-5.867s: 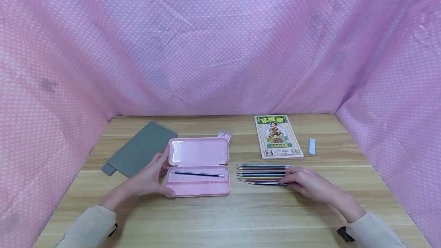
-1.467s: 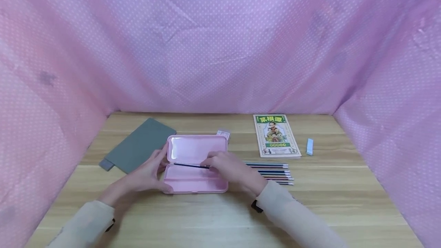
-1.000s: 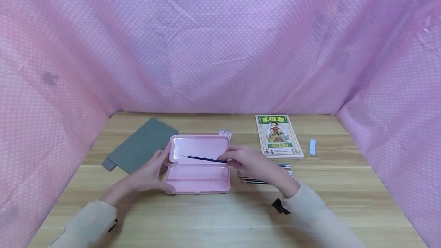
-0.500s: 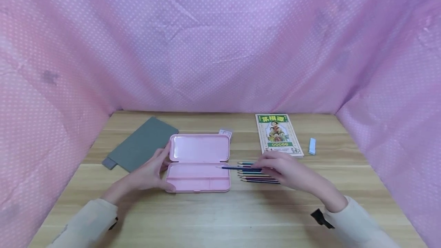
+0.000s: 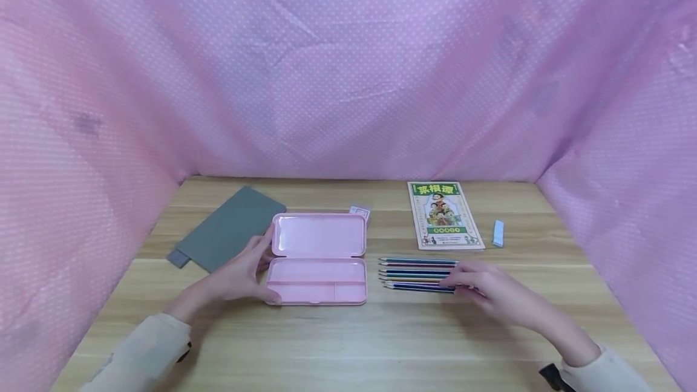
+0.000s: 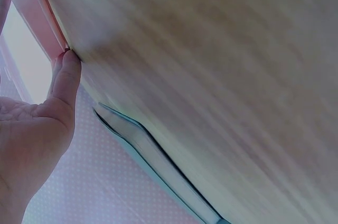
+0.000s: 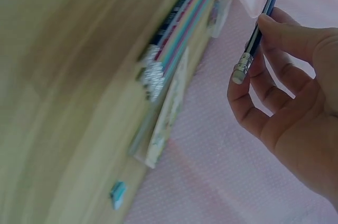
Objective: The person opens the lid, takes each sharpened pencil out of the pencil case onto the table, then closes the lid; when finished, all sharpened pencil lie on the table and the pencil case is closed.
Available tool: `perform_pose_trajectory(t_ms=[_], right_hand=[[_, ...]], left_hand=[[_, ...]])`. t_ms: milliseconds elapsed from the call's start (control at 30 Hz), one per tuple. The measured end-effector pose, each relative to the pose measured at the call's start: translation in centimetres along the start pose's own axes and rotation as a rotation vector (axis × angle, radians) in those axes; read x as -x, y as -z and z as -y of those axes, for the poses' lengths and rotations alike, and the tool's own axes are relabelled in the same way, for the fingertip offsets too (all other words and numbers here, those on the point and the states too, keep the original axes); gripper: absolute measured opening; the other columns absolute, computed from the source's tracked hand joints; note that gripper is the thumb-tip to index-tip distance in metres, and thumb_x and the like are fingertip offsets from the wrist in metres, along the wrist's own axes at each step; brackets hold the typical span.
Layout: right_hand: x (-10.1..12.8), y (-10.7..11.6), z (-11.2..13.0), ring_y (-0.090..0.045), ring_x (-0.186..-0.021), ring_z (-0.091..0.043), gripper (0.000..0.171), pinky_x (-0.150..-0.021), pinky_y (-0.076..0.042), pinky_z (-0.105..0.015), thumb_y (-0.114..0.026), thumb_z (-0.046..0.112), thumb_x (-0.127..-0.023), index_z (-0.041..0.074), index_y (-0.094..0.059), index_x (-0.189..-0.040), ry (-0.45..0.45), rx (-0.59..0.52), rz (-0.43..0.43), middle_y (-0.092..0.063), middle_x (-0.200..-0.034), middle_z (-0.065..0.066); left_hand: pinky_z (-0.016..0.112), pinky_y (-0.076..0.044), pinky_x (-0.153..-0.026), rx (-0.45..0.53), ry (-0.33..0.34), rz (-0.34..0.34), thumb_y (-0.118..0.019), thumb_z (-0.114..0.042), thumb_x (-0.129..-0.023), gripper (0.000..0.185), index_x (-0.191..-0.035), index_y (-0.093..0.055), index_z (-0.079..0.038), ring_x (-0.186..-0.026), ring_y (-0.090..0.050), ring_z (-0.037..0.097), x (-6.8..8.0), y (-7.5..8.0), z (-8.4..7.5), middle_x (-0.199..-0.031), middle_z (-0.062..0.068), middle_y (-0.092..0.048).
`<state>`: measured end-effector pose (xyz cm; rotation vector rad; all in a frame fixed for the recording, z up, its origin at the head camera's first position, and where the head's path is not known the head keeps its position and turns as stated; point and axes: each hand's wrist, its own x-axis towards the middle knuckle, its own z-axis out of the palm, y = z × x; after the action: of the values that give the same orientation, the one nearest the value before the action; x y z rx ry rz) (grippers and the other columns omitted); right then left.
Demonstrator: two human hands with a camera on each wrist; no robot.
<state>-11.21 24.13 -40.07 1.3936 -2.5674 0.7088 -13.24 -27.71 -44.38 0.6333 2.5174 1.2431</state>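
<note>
An opened pink pencil case (image 5: 318, 283) lies on the table, its divided tray bare. My left hand (image 5: 239, 271) holds the case at its left side, thumb at the front corner and fingers farther back by the lid; the left wrist view shows those fingers (image 6: 66, 78) against its edge. To the right lies a row of several pencils (image 5: 416, 268), tips pointing left. My right hand (image 5: 490, 292) is at the row's eraser end. In the right wrist view it pinches a dark striped pencil (image 7: 255, 39) between thumb and fingers, near the eraser end.
A grey-green book (image 5: 234, 225) lies left of the case, with a small grey piece (image 5: 178, 258) at its corner. A boxed eraser (image 5: 360, 213) sits behind the lid. An illustrated booklet (image 5: 445, 216) and a small light-blue item (image 5: 498, 233) lie back right. Pink dotted cloth (image 5: 348, 77) surrounds the table.
The pencil that lay in the case has been lifted out by my right hand and carried right to the front of the row. My left hand has stayed on the case.
</note>
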Motion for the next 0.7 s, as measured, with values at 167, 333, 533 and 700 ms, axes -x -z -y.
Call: perform_pose_trajectory(t_ms=[167,333,533,700], right_hand=[[1.5,-0.4,-0.7,-0.063,-0.090,-0.006,0.040,-0.079,-0.053,-0.016,-0.078,-0.009,-0.079,0.017,-0.076,-0.110,-0.028,-0.030,0.036,-0.067,-0.102,0.009],[2.1,-1.1,-1.4,-0.063,-0.090,-0.006,0.040,-0.075,-0.057,-0.022,-0.077,-0.011,-0.078,0.016,-0.076,-0.108,-0.044,-0.037,0.028,-0.067,-0.101,0.009],[2.9,-1.7,-1.6,-0.063,-0.091,-0.006,0.038,-0.075,-0.059,-0.027,-0.077,-0.009,-0.081,0.017,-0.076,-0.109,-0.067,-0.034,0.062,-0.067,-0.101,0.009],[3.2,-2.0,-1.8,-0.063,-0.093,-0.006,0.037,-0.077,-0.061,-0.032,-0.077,-0.008,-0.082,0.019,-0.076,-0.109,-0.113,-0.029,0.100,-0.067,-0.103,0.011]], left_hand=[[0.046,-0.044,-0.109,0.026,-0.027,-0.011,-0.099,-0.036,-0.062,0.150,-0.162,0.009,-0.012,-0.120,-0.058,0.028,-0.1,-0.3,0.2,-0.135,0.017,-0.034],[0.044,-0.044,-0.110,0.013,-0.017,-0.003,-0.098,-0.037,-0.062,0.149,-0.162,0.010,-0.014,-0.121,-0.058,0.027,-0.5,0.1,0.2,-0.136,0.016,-0.033],[0.046,-0.043,-0.110,0.023,0.000,0.008,-0.099,-0.037,-0.062,0.150,-0.163,0.010,-0.016,-0.122,-0.058,0.028,-0.4,0.0,0.0,-0.136,0.016,-0.033],[0.047,-0.043,-0.110,0.039,-0.016,0.000,-0.099,-0.032,-0.062,0.149,-0.163,0.010,-0.017,-0.122,-0.057,0.031,-0.3,-0.2,0.0,-0.134,0.018,-0.033]])
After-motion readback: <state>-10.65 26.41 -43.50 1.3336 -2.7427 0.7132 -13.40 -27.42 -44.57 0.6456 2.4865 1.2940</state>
